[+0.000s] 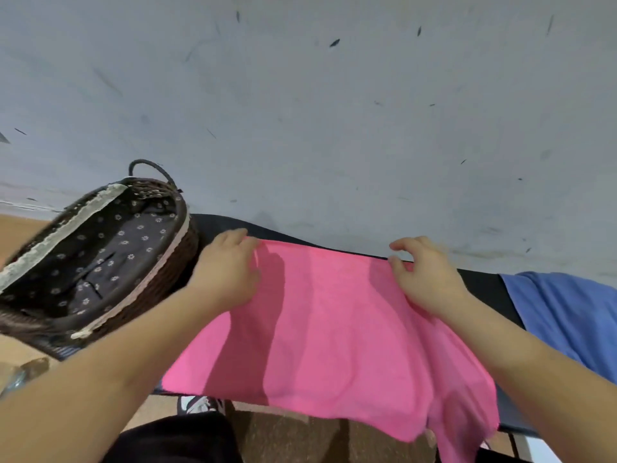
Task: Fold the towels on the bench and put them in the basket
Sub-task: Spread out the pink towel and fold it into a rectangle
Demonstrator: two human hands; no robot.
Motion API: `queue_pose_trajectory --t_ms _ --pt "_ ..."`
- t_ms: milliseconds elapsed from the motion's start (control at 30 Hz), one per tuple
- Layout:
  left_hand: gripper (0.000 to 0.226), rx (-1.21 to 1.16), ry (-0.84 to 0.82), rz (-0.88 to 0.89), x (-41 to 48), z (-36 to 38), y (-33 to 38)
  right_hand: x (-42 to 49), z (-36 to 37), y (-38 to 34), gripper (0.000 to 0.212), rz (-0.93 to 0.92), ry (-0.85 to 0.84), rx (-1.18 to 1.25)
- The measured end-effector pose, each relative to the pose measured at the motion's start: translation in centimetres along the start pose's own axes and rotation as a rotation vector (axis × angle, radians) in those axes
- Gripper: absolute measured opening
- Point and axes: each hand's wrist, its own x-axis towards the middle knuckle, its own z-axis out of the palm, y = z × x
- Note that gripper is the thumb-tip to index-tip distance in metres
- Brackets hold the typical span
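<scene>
A pink towel (327, 329) lies spread across the black bench (480, 285), its near edge hanging over the front. My left hand (227, 269) pinches the towel's far left corner. My right hand (424, 272) pinches the far right corner with thumb and fingers. A blue towel (564, 312) lies on the bench at the right, partly out of frame. The brown wicker basket (100, 262) with dark flowered lining stands at the bench's left end, just left of my left hand, with no towel visible in it.
A scuffed grey wall (300, 111) rises right behind the bench. Brown floor (20, 225) shows at the left and below the bench, with a shoe (200, 404) under the front edge. Dark clothing (173, 439) fills the bottom middle.
</scene>
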Motion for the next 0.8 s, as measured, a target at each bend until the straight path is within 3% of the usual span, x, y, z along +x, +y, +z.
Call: queue_pose_trajectory --t_ms 67,200,367,600,800 --pt "0.067 -0.026 -0.117 -0.048 -2.4 0.6 1.9 -2.6 -0.1 -1.8 0.034 0.007 -0.134 0.042" --pt "0.086 -0.036 -0.356 -0.195 -6.0 2.7 3.7 -7.4 1.5 -2.8 0.094 0.04 -0.422 -0.153" --pt "0.087 -0.012 -0.398 -0.217 -6.8 4.3 2.3 -10.2 4.3 -2.3 0.094 0.092 -0.6 -0.336" --pt "0.088 0.014 -0.343 -0.177 -5.1 5.1 -0.5 -8.8 6.5 -3.4 0.101 0.097 -0.571 -0.376" --pt "0.089 0.017 -0.28 -0.187 -5.0 4.5 -1.3 -8.4 5.7 -3.2 0.092 0.004 -0.52 -0.269"
